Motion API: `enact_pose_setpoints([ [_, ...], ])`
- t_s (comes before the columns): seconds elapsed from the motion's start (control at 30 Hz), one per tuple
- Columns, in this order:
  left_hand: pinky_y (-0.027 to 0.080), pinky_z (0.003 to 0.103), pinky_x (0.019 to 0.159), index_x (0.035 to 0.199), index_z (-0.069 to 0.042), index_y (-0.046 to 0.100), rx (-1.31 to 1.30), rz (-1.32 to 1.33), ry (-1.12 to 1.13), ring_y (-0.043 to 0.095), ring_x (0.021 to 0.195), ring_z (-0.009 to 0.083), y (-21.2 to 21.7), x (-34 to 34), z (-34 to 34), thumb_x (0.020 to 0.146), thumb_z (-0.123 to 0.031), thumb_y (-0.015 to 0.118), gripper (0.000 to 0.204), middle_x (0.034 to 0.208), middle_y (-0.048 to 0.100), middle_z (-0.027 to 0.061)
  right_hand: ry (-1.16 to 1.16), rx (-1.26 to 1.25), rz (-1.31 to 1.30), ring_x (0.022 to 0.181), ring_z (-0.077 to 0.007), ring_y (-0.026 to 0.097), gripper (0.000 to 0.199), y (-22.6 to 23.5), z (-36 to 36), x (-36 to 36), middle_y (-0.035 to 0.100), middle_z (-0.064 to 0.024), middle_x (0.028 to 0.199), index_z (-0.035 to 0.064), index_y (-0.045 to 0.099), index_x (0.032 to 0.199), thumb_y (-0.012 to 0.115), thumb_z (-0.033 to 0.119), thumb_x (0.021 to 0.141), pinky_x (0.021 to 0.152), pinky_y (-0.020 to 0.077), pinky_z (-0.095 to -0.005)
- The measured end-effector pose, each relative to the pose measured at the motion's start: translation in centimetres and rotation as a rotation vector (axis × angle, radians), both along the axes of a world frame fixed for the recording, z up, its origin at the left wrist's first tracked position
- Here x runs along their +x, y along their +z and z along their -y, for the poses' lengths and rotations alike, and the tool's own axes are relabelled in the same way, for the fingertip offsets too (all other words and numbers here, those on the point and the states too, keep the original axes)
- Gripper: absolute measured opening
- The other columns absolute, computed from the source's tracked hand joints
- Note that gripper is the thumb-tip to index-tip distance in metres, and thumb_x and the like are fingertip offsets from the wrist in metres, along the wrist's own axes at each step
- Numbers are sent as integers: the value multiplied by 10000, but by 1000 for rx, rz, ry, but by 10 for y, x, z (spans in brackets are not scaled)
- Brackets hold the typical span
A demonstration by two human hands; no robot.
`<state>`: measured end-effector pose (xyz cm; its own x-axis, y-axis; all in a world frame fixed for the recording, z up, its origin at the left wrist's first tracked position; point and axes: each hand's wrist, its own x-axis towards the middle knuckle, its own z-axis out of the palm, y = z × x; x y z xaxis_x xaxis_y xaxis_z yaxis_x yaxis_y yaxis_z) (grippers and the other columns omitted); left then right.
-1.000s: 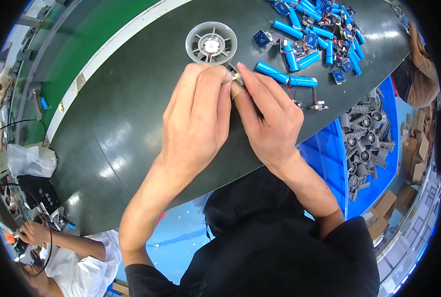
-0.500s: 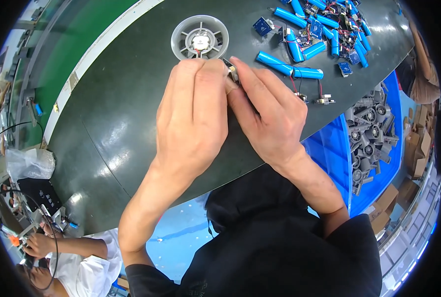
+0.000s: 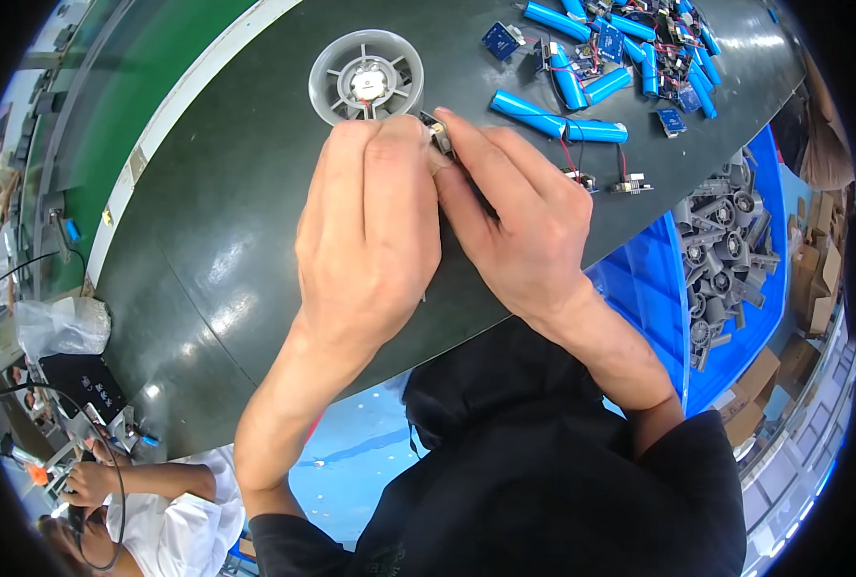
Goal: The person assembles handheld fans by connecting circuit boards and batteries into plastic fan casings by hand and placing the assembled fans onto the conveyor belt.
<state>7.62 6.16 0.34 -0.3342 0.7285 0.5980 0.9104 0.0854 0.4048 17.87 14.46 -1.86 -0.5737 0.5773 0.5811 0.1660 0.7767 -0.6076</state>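
My left hand (image 3: 370, 231) and my right hand (image 3: 514, 226) are pressed together over a dark worktable (image 3: 226, 240), pinching a small dark part (image 3: 439, 133) between their fingertips. Most of that part is hidden by my fingers. Just beyond the fingertips lies a round grey fan housing (image 3: 365, 77) with spokes and a motor at its hub. Further right lie blue cylindrical battery cells (image 3: 555, 117) with thin wires and small blue circuit boards (image 3: 500, 40).
A blue bin (image 3: 735, 279) of grey plastic parts stands at the right, below the table edge. A green belt (image 3: 149, 67) runs along the table's far left side. Another person works at lower left (image 3: 149, 510), near a plastic bag (image 3: 62, 327).
Both hands stay joined on the small part. The view has shifted, so the fan housing and batteries sit further up and left in the picture.
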Motion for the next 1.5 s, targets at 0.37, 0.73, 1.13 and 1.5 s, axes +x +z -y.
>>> enact_pose_setpoints([
  [0.37, 522, 340, 649, 1040, 51, 600, 58, -30, -41, 603, 757, 273, -5, -6, 5, 757, 153, 619, 301, 923, 593, 156, 73, 10, -28, 703, -224, 674, 329, 1, -4, -2, 703, -84, 899, 23, 707, 1093, 738, 5, 765, 591, 531, -300],
  [0.73, 522, 354, 662, 1033, 54, 603, 52, 5, -47, 601, 769, 293, -3, -5, 4, 772, 147, 607, 277, 919, 600, 167, 79, 8, -51, 702, -229, 676, 303, 0, -5, -3, 706, -89, 885, 15, 707, 1060, 744, 1, 760, 589, 531, -303],
  [1.13, 521, 354, 669, 1035, 62, 603, 53, 75, -53, 608, 778, 305, -3, -5, 4, 759, 165, 608, 296, 925, 600, 169, 89, 16, -30, 720, -231, 684, 276, 0, -6, -2, 719, -94, 902, 10, 715, 1043, 749, 8, 770, 603, 537, -304],
  [1.5, 521, 352, 665, 1026, 57, 620, 35, 68, -17, 614, 771, 298, -1, -2, 5, 745, 166, 614, 301, 911, 602, 163, 101, 7, -23, 703, -231, 682, 286, 0, -5, -1, 715, -99, 881, 11, 717, 1042, 757, 7, 759, 596, 537, -306],
])
